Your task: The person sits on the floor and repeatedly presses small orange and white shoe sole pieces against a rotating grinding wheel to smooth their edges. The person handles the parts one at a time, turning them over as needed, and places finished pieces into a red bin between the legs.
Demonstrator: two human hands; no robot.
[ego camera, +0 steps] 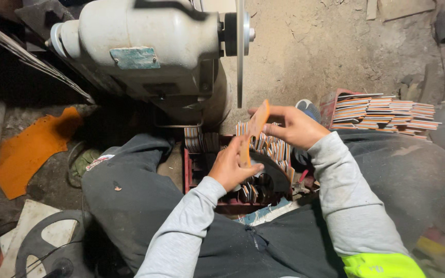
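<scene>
Hands holding an orange sole-shaped piece point(256, 128) upright before the grinder wheel point(240, 51).

Left hand point(233, 167) pinches its lower end, right hand point(294, 126) clamps the upper edge; it sits just short of the disc, so this looks like lining up an edge, needing a steady feed forward. Red crate point(191, 172) between the knees holds stacked layered pieces; another stack point(387, 114) lies right.

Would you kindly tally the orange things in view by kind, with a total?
Orange sole-shaped piece held by the left hand and right hand: 1
Orange sheet offcut lying on the floor: 1
Total: 2
</scene>
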